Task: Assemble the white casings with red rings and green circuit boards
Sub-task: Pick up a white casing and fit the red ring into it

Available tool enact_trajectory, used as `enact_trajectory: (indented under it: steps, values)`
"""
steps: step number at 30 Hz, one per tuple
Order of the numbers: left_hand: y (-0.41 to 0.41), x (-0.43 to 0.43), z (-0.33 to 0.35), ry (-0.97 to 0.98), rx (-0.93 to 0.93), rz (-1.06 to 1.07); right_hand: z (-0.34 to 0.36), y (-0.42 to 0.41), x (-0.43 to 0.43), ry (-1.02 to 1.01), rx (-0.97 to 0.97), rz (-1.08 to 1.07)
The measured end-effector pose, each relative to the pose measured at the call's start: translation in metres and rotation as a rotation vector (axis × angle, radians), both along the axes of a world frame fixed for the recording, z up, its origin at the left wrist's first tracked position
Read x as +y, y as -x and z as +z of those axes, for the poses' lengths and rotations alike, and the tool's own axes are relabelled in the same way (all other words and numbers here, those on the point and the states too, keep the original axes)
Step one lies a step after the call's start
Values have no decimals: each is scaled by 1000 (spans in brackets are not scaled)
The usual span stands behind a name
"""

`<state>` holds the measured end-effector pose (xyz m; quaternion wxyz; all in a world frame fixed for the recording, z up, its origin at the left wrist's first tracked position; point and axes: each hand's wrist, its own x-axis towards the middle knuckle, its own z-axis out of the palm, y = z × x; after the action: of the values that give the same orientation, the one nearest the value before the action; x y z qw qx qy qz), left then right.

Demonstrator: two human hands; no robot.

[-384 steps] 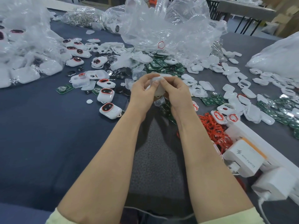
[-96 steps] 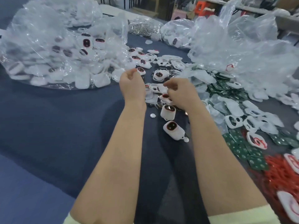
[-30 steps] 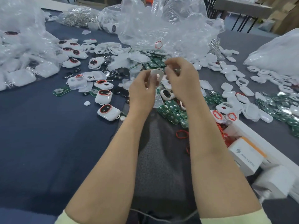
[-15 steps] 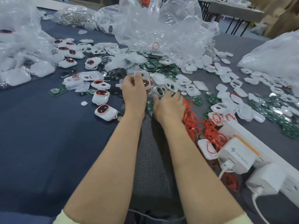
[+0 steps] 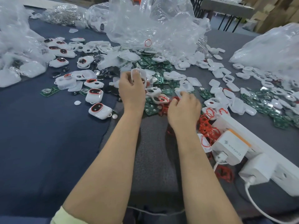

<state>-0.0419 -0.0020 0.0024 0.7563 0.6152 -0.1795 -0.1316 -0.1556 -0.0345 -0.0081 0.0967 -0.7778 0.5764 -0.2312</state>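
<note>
Left hand (image 5: 131, 92) grips a white casing (image 5: 139, 73), held up off the counter (image 5: 48, 143); can't read which face is up. Right hand (image 5: 184, 109) is down on the red rings (image 5: 207, 125), fingers curled; can't tell if it pinches one. The rings spread under it and to its right, so right is nearer. The casing sits up-left of it. Green circuit boards (image 5: 151, 109) lie between the hands. Clear bag (image 5: 153, 26) beyond both: white parts, one red ring showing.
</note>
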Motion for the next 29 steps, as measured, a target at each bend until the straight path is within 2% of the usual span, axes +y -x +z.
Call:
enact_trajectory:
  steps: [2,4,7,14,17,20,23,27,29]
  values:
    - [1,-1,0,1,1,1,-4,-8,5,-79,96,-7]
    - [0,-1,1,9,9,10,-6,-31,9,-88,57,85]
    - [-8,0,-1,-4,-25,92,-6,-69,11,-124,-112,221]
    - [-25,4,-3,22,-47,273,8,-104,-4,-227,-572,383]
    - [-22,8,1,24,-92,303,15,-99,-4,-345,-673,429]
    - [-23,12,5,94,-11,259,12,-79,-21,-286,-526,421]
    - [-21,10,8,131,73,102,9,-55,-37,-180,-327,323]
    - [-12,5,6,122,190,-138,4,-43,-39,-155,-277,277]
    - [-11,3,4,78,204,-146,2,-43,-37,-136,-302,266]
